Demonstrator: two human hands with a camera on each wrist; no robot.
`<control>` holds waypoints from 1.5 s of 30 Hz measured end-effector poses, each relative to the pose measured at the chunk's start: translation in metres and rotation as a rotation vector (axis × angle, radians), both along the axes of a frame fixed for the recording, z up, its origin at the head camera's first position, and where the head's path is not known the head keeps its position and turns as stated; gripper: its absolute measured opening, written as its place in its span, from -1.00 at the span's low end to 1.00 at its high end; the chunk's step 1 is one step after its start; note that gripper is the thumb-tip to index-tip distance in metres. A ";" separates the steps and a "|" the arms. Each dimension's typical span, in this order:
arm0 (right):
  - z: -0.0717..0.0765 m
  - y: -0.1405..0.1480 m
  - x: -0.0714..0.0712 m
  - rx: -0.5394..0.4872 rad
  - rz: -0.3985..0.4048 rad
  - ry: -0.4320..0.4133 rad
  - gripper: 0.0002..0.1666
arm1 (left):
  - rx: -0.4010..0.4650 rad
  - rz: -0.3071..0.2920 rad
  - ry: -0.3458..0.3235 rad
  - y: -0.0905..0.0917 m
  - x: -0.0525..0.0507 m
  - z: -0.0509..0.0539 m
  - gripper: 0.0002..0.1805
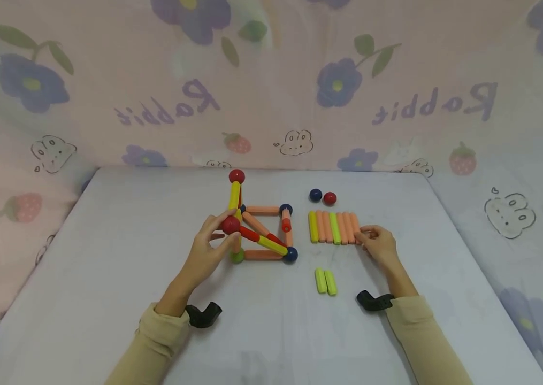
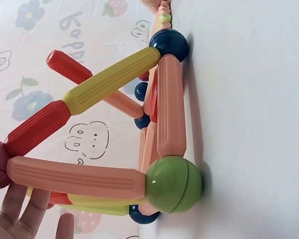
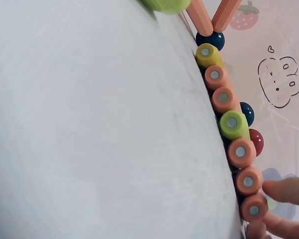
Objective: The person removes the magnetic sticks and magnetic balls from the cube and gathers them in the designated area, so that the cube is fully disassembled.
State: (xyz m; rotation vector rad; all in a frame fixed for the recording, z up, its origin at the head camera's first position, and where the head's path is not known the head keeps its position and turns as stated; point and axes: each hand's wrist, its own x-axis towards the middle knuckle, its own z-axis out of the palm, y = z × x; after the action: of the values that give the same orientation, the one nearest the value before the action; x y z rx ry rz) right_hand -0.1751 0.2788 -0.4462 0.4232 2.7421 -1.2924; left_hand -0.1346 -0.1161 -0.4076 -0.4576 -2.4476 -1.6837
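Table [image 1: 122, 256], L side: wide open room; L edge is well apart from the work.
Left hand [image 1: 205, 251]: pinches a red ball [image 1: 230, 225] btw thumb and fingers, above the table.
Frame [image 1: 255, 224]: stands L of table's centre; its four-sided base looks done, w/ one green ball [image 1: 237, 256] and blue balls [image 1: 290, 254] at the corners.
Frame top: a second red ball [image 1: 236, 176] sits high at rear L; at rear R a red stick [image 2: 70, 64] ends w/o ball, so I judge the top approx. half done.
Spare sticks, near: two light green sticks [image 1: 321, 281], not yet used.
Row of sticks [image 1: 335, 228]: seven pcs, side by side, also left over.
Spare balls: blue one [image 1: 315, 195] and red one [image 1: 330, 198], behind the row, near back edge.
Right hand [image 1: 379, 246]: pinches the row's last orange stick [image 1: 356, 229]; both hands are well apart.
R side: open room up to R edge.
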 end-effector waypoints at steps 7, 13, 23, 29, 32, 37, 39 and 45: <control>0.006 -0.010 0.011 0.140 0.037 0.057 -0.52 | -0.029 0.011 0.001 0.000 0.005 -0.007 -0.42; 0.019 -0.048 0.021 0.050 0.166 0.245 -0.61 | -0.022 0.021 0.035 0.001 -0.001 -0.002 -0.41; 0.033 -0.120 0.035 -0.041 0.395 0.417 -0.35 | -0.004 -0.003 0.015 0.004 -0.002 0.002 -0.43; 0.034 -0.149 0.027 -0.058 0.447 0.513 -0.33 | -0.007 0.005 0.005 0.001 -0.004 0.002 -0.42; 0.033 -0.158 0.024 -0.072 0.442 0.540 -0.40 | -0.015 0.010 0.002 0.000 -0.003 0.003 -0.41; 0.034 -0.166 0.020 -0.030 0.432 0.552 -0.48 | -0.017 0.019 0.016 -0.002 -0.003 0.002 -0.42; 0.035 -0.167 0.019 -0.019 0.428 0.558 -0.52 | -0.012 0.015 0.022 -0.002 -0.003 0.001 -0.42; 0.036 -0.169 0.018 -0.016 0.411 0.575 -0.59 | -0.010 0.011 0.031 -0.001 -0.004 0.002 -0.43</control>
State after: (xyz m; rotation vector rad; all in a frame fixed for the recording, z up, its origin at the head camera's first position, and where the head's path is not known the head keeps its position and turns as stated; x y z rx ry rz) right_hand -0.1573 0.1099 -0.4101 -0.5816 3.0007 -1.4858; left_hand -0.1389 -0.1169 -0.4058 -0.4667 -2.4328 -1.6484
